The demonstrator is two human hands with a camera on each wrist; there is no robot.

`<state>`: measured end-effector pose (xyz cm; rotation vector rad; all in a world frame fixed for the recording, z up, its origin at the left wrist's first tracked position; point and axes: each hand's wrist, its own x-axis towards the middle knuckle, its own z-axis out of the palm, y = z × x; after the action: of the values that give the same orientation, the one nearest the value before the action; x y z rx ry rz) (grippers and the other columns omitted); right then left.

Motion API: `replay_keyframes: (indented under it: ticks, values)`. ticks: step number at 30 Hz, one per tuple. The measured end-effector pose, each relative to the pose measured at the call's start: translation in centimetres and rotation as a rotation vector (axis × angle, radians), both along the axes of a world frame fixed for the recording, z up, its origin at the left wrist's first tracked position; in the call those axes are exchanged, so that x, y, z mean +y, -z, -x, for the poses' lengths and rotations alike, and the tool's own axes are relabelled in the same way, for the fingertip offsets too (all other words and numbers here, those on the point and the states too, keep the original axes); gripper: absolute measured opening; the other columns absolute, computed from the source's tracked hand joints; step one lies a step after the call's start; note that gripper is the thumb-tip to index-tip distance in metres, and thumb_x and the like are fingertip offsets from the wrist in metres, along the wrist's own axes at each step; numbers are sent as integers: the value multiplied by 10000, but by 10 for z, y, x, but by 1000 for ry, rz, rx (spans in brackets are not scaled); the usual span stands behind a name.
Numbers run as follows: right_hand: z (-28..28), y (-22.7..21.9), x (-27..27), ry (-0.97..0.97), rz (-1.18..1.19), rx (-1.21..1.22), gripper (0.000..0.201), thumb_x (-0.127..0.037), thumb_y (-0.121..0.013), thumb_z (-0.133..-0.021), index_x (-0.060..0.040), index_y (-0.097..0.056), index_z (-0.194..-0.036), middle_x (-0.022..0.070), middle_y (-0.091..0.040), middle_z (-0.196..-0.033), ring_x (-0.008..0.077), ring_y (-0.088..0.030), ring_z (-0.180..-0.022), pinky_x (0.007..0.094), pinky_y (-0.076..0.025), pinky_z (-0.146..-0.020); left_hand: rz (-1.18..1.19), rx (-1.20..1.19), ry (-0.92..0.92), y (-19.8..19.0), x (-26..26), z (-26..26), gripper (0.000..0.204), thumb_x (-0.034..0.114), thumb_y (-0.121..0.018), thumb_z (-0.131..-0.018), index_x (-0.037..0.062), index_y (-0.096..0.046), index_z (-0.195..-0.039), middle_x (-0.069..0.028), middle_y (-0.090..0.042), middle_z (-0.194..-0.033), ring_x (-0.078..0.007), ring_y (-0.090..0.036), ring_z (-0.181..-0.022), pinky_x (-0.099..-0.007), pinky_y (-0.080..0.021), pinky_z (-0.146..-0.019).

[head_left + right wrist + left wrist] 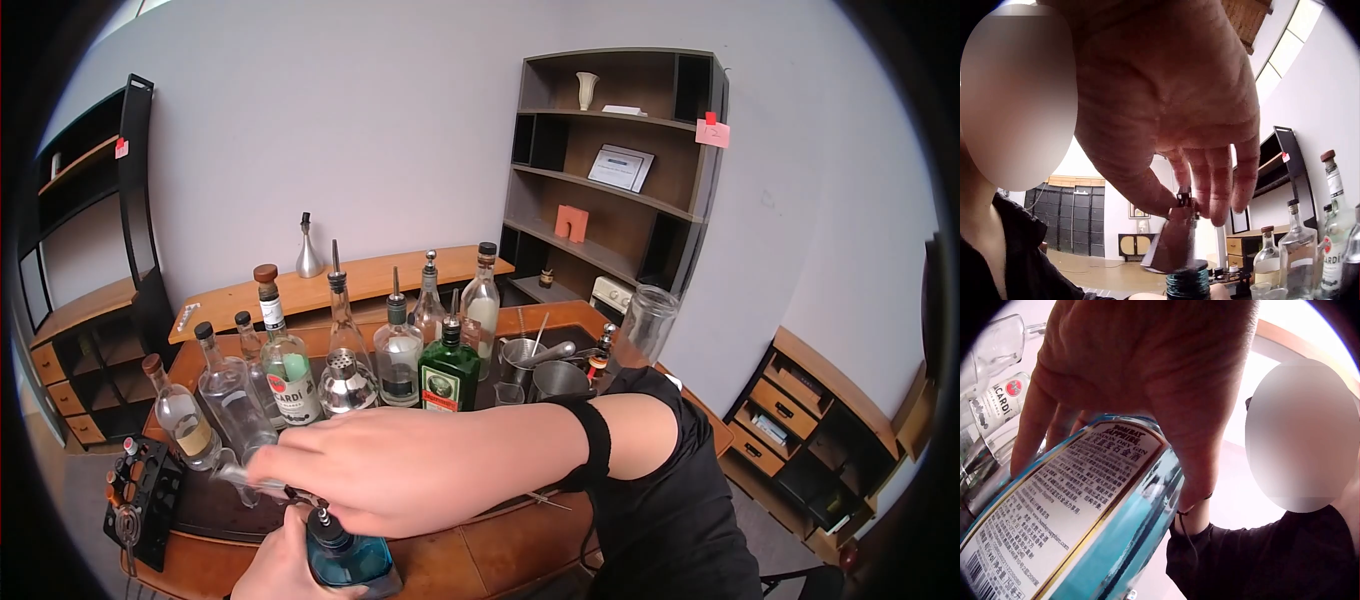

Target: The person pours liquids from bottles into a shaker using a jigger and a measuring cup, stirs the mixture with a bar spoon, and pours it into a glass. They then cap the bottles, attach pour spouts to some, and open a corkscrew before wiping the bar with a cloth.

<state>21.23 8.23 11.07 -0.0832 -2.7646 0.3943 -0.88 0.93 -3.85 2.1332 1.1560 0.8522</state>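
Note:
The left hand (pixel 275 565) (pixel 1141 369) grips a blue glass bottle (pixel 355 565) with a printed label (pixel 1072 500), fingers on one side and thumb on the other. Above it the right hand (pixel 390 465) (pixel 1172 94) reaches across, palm down, and pinches a small metallic piece (pixel 1174 244) between thumb and fingertips. That piece is blurred and partly hidden, its exact kind unclear. It hangs over the threaded teal neck (pixel 1188 282); whether they touch cannot be told. A dark part with a shiny tip (pixel 325 517) shows at the bottle's top.
Behind the hands stand several bottles, among them a Bacardi bottle (pixel 290 380) and a green bottle (pixel 449 370). A metal shaker (pixel 350 385) is between them. Metal cups (pixel 560 380) and a tall glass (pixel 645 325) stand at right, a black caddy (pixel 145 505) at left.

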Motion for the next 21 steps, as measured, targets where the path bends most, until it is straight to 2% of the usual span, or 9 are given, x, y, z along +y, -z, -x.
replay_keyframes:
  ticks: [1, 5, 8, 10, 11, 13, 17, 19, 21]
  values:
    - [-1, 3, 2, -52, 4, 77, 290, 9, -590, -750, 4, -570, -1040, 214, -613, -1027, 349, -630, -932, 411, -504, -772, -11, 48, 4, 3, 3, 2, 1177, 337, -926, -555, -40, -205, -1405, -220, -559, -1247, -341, -611, -1112, -385, -462, -975]
    - [1, 12, 11, -112, -41, 89, 347, 76, -556, -743, 2, -566, -1082, 186, -620, -1017, 348, -616, -945, 407, -483, -849, -32, 144, 34, 7, 6, 7, 1254, 364, -928, -542, -49, -127, -1414, -248, -545, -1243, -379, -594, -1142, -398, -453, -985]
    - [2, 10, 14, -175, -32, 95, 302, 64, -563, -751, -10, -586, -1042, 141, -604, -988, 316, -593, -954, 394, -464, -856, 18, 104, 12, 1, 2, 1, 1233, 362, -925, -543, -46, -150, -1410, -235, -542, -1252, -365, -591, -1147, -400, -450, -988]
    - [1, 8, 13, -191, -90, 94, 214, 43, -576, -793, -30, -598, -992, 107, -549, -973, 266, -556, -972, 378, -447, -851, -53, 1, 22, -11, -5, -6, 995, 295, -862, -631, -7, -282, -1381, -207, -598, -1085, -370, -620, -986, -416, -491, -844]
    - [1, 6, 12, -190, -91, 95, 214, 43, -576, -793, -30, -598, -992, 107, -549, -973, 266, -556, -972, 378, -447, -851, 32, 46, -19, -11, -7, -5, 946, 320, -869, -641, -13, -322, -1338, -199, -601, -1071, -354, -627, -962, -403, -498, -820]
    - [1, 3, 8, -114, -111, 125, 132, 10, -619, -783, -32, -610, -907, 90, -507, -909, 247, -536, -923, 368, -446, -788, 28, 33, -21, -10, -7, -5, 934, 340, -870, -648, -10, -332, -1326, -190, -602, -1068, -347, -628, -955, -398, -499, -812]
    - [0, 0, 7, -111, -138, 182, 86, -85, -643, -823, -29, -607, -877, 95, -494, -884, 252, -538, -880, 370, -452, -726, -17, -24, 0, -8, -5, -5, 908, 389, -874, -654, -2, -363, -1295, -165, -608, -1061, -332, -629, -945, -389, -500, -803]
    - [-1, -4, -1, 63, 43, -110, 161, -189, -632, -871, -34, -605, -906, 108, -494, -893, 254, -547, -862, 380, -461, -691, 25, -10, -4, -11, -6, -4, 906, 371, -873, -655, -4, -363, -1304, -165, -607, -1069, -330, -629, -959, -390, -499, -818]
    - [-1, -1, -3, 70, -14, -90, 186, -218, -612, -891, -36, -600, -925, 111, -500, -884, 262, -554, -837, 380, -463, -680, 69, 7, -4, -11, -5, -5, 906, 353, -871, -655, -5, -363, -1314, -165, -607, -1076, -328, -629, -972, -391, -498, -832]
